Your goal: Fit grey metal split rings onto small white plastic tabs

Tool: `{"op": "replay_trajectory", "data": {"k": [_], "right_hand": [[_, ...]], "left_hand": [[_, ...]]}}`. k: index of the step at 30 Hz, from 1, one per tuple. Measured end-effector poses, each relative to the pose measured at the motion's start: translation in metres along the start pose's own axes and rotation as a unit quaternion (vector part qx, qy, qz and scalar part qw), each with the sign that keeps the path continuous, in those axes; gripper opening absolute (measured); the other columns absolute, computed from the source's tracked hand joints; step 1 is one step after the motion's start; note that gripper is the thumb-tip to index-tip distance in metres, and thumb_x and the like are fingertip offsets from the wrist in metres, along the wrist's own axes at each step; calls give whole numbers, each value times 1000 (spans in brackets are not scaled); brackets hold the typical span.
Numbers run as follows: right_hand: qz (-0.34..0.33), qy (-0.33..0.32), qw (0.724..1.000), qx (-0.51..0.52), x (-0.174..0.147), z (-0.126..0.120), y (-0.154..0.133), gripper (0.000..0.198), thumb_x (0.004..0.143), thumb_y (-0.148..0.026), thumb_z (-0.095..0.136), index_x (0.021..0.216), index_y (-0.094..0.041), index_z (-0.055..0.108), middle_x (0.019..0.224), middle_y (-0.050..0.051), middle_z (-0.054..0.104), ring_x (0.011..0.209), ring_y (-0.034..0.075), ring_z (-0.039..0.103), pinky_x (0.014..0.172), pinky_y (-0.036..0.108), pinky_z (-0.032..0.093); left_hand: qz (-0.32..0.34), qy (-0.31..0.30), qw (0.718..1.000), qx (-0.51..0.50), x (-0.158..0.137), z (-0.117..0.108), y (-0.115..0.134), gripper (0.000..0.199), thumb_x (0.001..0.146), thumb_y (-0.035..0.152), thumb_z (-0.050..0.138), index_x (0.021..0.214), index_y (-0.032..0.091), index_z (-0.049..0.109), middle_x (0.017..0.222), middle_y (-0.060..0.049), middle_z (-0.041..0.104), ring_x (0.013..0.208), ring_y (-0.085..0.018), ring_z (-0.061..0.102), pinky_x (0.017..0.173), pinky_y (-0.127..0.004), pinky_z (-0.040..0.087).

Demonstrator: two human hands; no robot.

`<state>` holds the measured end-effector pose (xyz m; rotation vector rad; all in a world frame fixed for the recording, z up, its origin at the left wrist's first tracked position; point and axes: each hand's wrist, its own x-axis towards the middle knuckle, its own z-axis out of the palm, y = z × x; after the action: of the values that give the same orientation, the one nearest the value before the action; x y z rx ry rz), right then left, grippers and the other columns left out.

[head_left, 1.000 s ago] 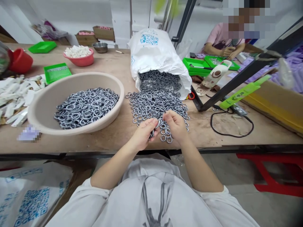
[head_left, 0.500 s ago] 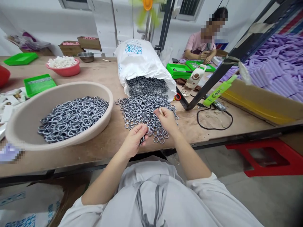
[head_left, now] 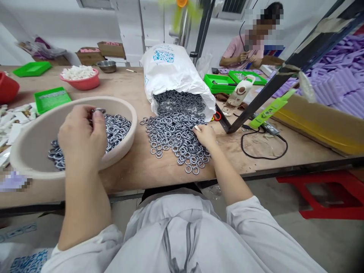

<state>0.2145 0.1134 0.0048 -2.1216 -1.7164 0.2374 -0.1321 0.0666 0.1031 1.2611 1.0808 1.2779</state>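
My left hand (head_left: pixel 83 132) is above the beige basin (head_left: pixel 129 161), its fingers curled round grey rings (head_left: pixel 99 110) that show at the thumb tip; how many is hidden. Below it, a heap of similar rings (head_left: pixel 118 129) fills part of the basin. My right hand (head_left: pixel 206 136) rests at the right side of the loose ring pile (head_left: pixel 170 131) on the table, fingers bent together. Something pale shows at its fingertips, and what they grip I cannot make out. Behind the pile lies a white sack (head_left: pixel 173 72), its open mouth facing me and rings spilling out.
A black metal post (head_left: pixel 250 102) slants up beside the sack, near a bottle (head_left: pixel 241 91) and a black cable (head_left: pixel 243 148). Left stand a green tray (head_left: pixel 52 100) and a pink bowl (head_left: pixel 85 84) of white pieces. A co-worker (head_left: pixel 241 53) sits across the table.
My left hand has moved left from the front of the pile to above the basin, carrying rings. My right hand stays at the pile's right side. The view has shifted slightly.
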Motion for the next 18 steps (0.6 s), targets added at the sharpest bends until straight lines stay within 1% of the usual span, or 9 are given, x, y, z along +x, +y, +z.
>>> {"op": "replay_trajectory", "data": {"k": [1, 2, 3, 5, 7, 10, 12, 15, 18], "right_hand": [[-3, 2, 1000, 30, 1, -1, 2, 29, 91, -38, 50, 78, -18, 67, 77, 8, 68, 74, 21, 57, 63, 29, 32], [-7, 4, 998, 61, 2, -2, 5, 29, 90, -37, 51, 73, -18, 65, 71, 5, 64, 69, 19, 54, 61, 28, 30], [-10, 6, 995, 94, 2, -2, 7, 30, 89, -37, 51, 69, -18, 61, 65, 2, 60, 65, 17, 50, 59, 28, 28], [-22, 12, 985, 171, 1, -2, 9, 32, 87, -39, 52, 62, -19, 54, 57, -2, 50, 60, 14, 42, 58, 27, 26], [-38, 16, 963, 265, -5, -1, 7, 31, 84, -41, 53, 61, -19, 51, 56, -3, 46, 59, 13, 40, 59, 26, 28], [-66, -18, 913, 403, -20, -3, -5, 27, 79, -42, 56, 65, -18, 55, 63, -2, 54, 63, 13, 45, 65, 26, 35], [-86, -73, 887, 447, -34, -8, -16, 26, 78, -41, 58, 65, -18, 57, 65, -1, 57, 63, 12, 47, 65, 26, 36], [-124, -134, 876, 447, -56, -15, -33, 29, 81, -39, 59, 61, -19, 53, 62, -2, 53, 60, 11, 43, 61, 26, 34], [-156, -170, 864, 448, -72, -14, -44, 29, 84, -38, 57, 63, -19, 52, 60, -3, 48, 59, 11, 42, 58, 25, 32]], "left_hand": [[40, 33, 995, 84, 6, -12, -1, 11, 87, 30, 60, 77, 25, 64, 56, 2, 57, 90, -23, 69, 54, -28, 35], [75, 63, 981, 169, 10, -21, -3, 14, 82, 30, 66, 70, 24, 63, 55, 0, 57, 104, -28, 65, 59, -30, 38], [114, 101, 956, 251, 13, -26, -7, 17, 76, 31, 70, 64, 23, 61, 56, -1, 57, 115, -32, 60, 65, -32, 39], [155, 141, 904, 373, 14, -25, -14, 18, 70, 32, 75, 62, 23, 62, 65, -3, 63, 129, -37, 49, 77, -37, 39], [181, 160, 865, 439, 11, -11, -20, 14, 74, 36, 71, 73, 22, 68, 82, -3, 69, 132, -37, 46, 88, -41, 36], [209, 133, 836, 489, 4, 24, -22, 21, 86, 39, 58, 90, 20, 68, 101, -6, 70, 122, -33, 54, 95, -43, 34], [220, 84, 836, 496, 1, 49, -26, 24, 91, 37, 51, 94, 19, 67, 102, -10, 70, 108, -29, 59, 94, -42, 37], [226, -11, 851, 474, -1, 80, -39, 30, 95, 40, 43, 89, 20, 64, 95, -10, 69, 95, -25, 59, 87, -38, 40], [159, -116, 897, 396, -5, 101, -60, 39, 96, 47, 40, 75, 20, 59, 77, -6, 64, 77, -20, 56, 73, -32, 41]]}}
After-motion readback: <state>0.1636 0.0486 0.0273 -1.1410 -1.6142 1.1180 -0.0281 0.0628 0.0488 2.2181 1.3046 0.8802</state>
